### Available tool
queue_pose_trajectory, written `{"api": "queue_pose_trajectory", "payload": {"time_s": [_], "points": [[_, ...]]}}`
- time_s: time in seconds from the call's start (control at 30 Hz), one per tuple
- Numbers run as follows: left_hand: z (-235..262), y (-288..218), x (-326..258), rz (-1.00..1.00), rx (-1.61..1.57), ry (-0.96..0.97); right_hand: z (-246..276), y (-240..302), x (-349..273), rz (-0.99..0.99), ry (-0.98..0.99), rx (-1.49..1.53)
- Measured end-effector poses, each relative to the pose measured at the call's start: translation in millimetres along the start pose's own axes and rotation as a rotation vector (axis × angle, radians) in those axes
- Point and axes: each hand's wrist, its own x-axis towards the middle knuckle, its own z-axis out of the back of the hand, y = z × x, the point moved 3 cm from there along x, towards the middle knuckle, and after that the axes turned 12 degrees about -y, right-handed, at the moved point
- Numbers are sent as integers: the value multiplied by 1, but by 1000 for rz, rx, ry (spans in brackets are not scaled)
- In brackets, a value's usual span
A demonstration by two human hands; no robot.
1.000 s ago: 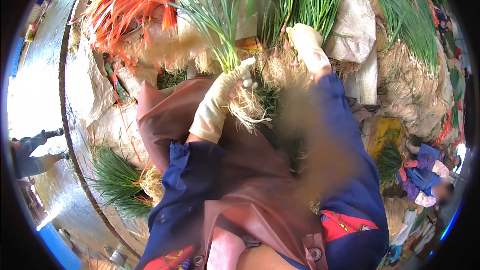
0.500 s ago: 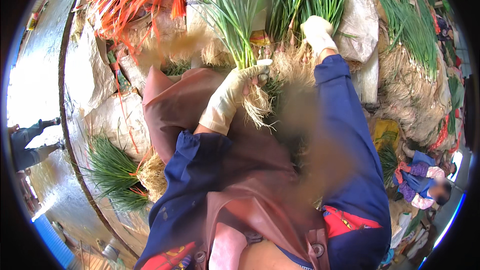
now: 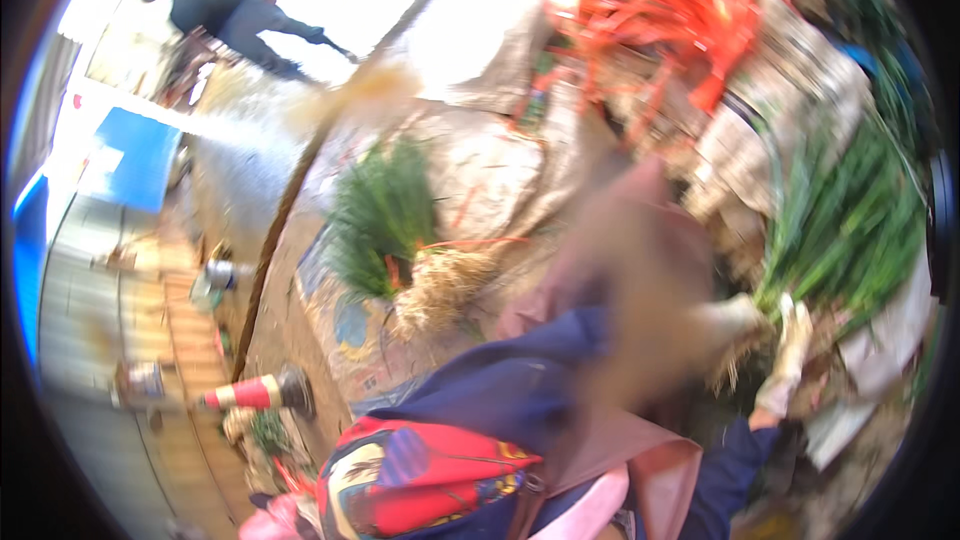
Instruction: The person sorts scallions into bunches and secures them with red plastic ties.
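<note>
At the right of the view my left hand, in a whitish glove, is closed around a bunch of spring onions. Pale roots hang below that glove. Beside it, my gloved right hand reaches up against the base of the green stalks; motion blur smears its fingers. More spring onions lie behind the held ones, and the line between the two is hard to make out. A brown smear across the view hides part of my left forearm.
Orange plastic strips lie at the top. Tied spring onion bundles rest on sacking to my left. Beyond a dark edge stand a red-and-white traffic cone and a person farther off.
The view has swung left, so my hands now appear farther right. My right hand has come from the far greens to beside my left hand. The left still holds spring onions.
</note>
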Motion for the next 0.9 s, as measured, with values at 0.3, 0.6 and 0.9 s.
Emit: {"api": "queue_pose_trajectory", "payload": {"time_s": [0.3,0.6,0.9], "points": [[-20,29,9,140,-10,-46,-11,-13,-36,-218,-62,-66],[13,-8,71,49,-213,296,35,53,-91,-382,520,-620],[16,-7,112,-29,-115,-32,35,98,125,-192,-35,-1061]]}}
